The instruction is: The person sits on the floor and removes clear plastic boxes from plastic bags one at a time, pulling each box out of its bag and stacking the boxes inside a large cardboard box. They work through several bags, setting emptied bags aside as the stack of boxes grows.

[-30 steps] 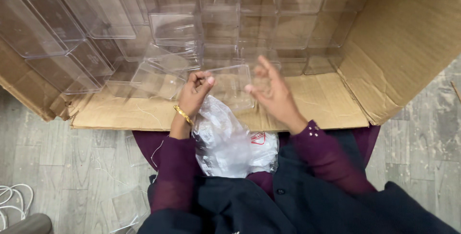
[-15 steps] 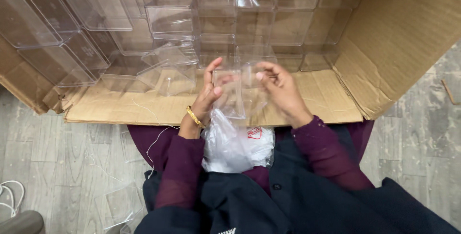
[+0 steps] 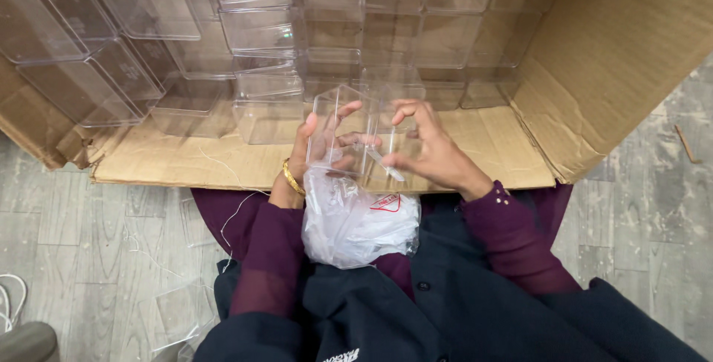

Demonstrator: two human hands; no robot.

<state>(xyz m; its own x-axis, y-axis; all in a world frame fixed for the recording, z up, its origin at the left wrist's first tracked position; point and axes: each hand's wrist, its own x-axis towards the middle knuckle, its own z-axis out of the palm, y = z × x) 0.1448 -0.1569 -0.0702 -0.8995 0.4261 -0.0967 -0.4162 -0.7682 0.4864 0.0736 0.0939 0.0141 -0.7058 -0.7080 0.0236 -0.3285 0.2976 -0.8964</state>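
two hands hold one small clear plastic box [image 3: 355, 133] above the near edge of the flattened brown cardboard sheet [image 3: 186, 165]. the left hand [image 3: 321, 148] is closed on the box's left wall, thumb inside; the right hand [image 3: 420, 147] pinches its right side with curled fingers. a crumpled clear plastic bag [image 3: 356, 224] lies in the lap below. this looks like unwrapping or checking one box; next it would need setting among the rows of clear plastic boxes [image 3: 260, 35] toward the cardboard's far edge.

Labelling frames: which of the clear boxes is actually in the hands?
The clear box lifted at centre, held between left hand and right hand; the others sit stacked in the cardboard carton.
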